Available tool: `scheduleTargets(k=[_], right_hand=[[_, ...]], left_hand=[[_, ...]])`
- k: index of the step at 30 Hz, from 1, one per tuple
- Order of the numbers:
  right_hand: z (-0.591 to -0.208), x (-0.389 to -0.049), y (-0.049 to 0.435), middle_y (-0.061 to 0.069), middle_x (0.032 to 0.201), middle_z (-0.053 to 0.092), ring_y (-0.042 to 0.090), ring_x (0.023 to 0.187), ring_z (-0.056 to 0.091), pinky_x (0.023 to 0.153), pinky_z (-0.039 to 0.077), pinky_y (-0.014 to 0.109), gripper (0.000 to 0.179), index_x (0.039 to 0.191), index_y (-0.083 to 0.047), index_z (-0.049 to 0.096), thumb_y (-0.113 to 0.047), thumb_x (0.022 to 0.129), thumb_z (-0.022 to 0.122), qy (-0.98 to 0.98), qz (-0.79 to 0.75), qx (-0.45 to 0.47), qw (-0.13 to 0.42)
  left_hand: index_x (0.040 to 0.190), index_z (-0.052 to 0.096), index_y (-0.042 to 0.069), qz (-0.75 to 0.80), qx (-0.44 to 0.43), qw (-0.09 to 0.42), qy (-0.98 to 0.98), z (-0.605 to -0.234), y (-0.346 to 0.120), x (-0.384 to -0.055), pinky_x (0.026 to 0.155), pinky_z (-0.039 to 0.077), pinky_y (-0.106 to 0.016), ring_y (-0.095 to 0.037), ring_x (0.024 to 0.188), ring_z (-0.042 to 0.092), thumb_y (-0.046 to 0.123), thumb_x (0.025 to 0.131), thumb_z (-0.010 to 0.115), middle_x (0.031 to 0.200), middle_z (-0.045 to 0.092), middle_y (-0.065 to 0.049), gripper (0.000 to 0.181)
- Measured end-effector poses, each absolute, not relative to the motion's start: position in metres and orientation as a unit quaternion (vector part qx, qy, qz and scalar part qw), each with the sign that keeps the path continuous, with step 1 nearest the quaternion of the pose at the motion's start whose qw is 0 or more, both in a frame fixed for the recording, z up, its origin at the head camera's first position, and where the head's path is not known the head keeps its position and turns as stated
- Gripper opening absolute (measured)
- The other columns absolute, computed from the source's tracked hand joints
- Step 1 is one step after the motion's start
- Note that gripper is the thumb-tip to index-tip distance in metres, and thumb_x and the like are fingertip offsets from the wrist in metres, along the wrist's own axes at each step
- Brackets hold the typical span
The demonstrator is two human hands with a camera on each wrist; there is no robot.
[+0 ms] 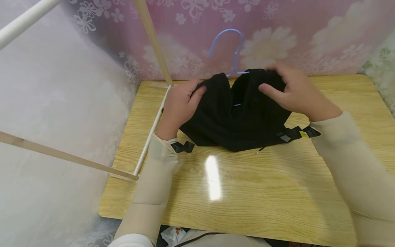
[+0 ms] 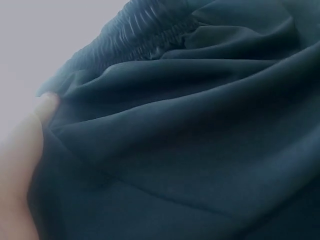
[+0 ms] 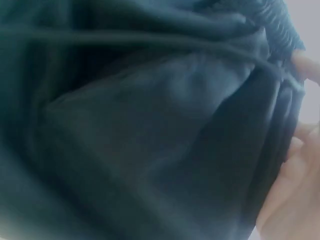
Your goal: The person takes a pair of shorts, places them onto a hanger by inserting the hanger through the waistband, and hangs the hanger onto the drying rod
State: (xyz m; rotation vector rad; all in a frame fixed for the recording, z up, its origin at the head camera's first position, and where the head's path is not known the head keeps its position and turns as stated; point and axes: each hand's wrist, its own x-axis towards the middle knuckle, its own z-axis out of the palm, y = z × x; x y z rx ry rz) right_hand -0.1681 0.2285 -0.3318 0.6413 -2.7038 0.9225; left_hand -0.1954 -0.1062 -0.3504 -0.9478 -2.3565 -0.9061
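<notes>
Black elastic-waist pants (image 1: pixel 225 116) hang bunched between both hands, their lower part reaching the tabletop. A blue wire hanger (image 1: pixel 236 61) has its hook sticking up above the waist; the rest is mostly hidden inside the cloth. The left hand (image 1: pixel 180 106) pinches the left side of the waist between thumb and fingers. At the right side, the right hand (image 1: pixel 296 91) grips the waist, thumb in front and fingers behind. Gathered elastic (image 2: pixel 145 35) shows in the left wrist view. A dark cord (image 3: pixel 150 37) crosses the cloth in the right wrist view.
A rack of white tubes and wooden bars (image 1: pixel 151 37) stands at the left of the wooden table (image 1: pixel 191 202). Behind the table hangs a pink flowered curtain (image 1: pixel 185 41). A small white packet (image 1: pixel 173 235) lies below the front edge.
</notes>
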Motion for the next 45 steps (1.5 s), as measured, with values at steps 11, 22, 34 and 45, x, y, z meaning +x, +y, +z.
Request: scheduleTargets(k=[11,22,34,45], right_hand=[[-0.338,-0.168,0.271,-0.004,0.075,0.056,0.006,0.065,0.044,0.063,0.033,0.024,0.017,0.104,-0.007,0.074,-0.011,0.107,0.057,-0.910,0.301,0.251,0.136],[-0.348,-0.168,0.254,-0.008,0.065,0.048,-0.001,0.061,0.038,0.064,0.032,0.018,0.024,0.087,0.003,0.072,-0.011,0.104,0.063,-0.868,0.343,0.252,0.256],[-0.351,-0.182,0.228,-0.003,0.060,0.040,-0.001,0.055,0.032,0.056,0.026,0.018,0.047,0.072,0.007,0.063,-0.026,0.104,0.064,-0.806,0.402,0.273,0.337],[-0.348,-0.193,0.203,-0.007,0.062,0.042,0.001,0.055,0.034,0.055,0.026,0.020,0.042,0.073,0.006,0.063,-0.020,0.105,0.063,-0.806,0.407,0.247,0.353]], left_hand=[[0.094,0.068,0.007,-0.355,-0.338,0.226,-0.842,-0.352,-0.116,-0.203,0.062,0.038,-0.035,-0.019,0.064,0.050,0.023,0.107,0.058,0.069,0.053,-0.004,0.023],[0.109,0.078,0.011,-0.373,-0.293,0.248,-0.845,-0.347,-0.127,-0.202,0.084,0.053,-0.036,-0.020,0.093,0.069,0.028,0.104,0.059,0.102,0.076,-0.005,0.026],[0.132,0.068,0.007,-0.401,-0.289,0.377,-0.783,-0.338,-0.138,-0.203,0.110,0.041,-0.038,-0.025,0.120,0.060,0.020,0.101,0.058,0.127,0.069,-0.008,0.036],[0.130,0.059,-0.007,-0.445,-0.267,0.459,-0.721,-0.343,-0.152,-0.205,0.115,0.034,-0.042,-0.032,0.127,0.050,0.005,0.091,0.060,0.131,0.061,-0.020,0.040]])
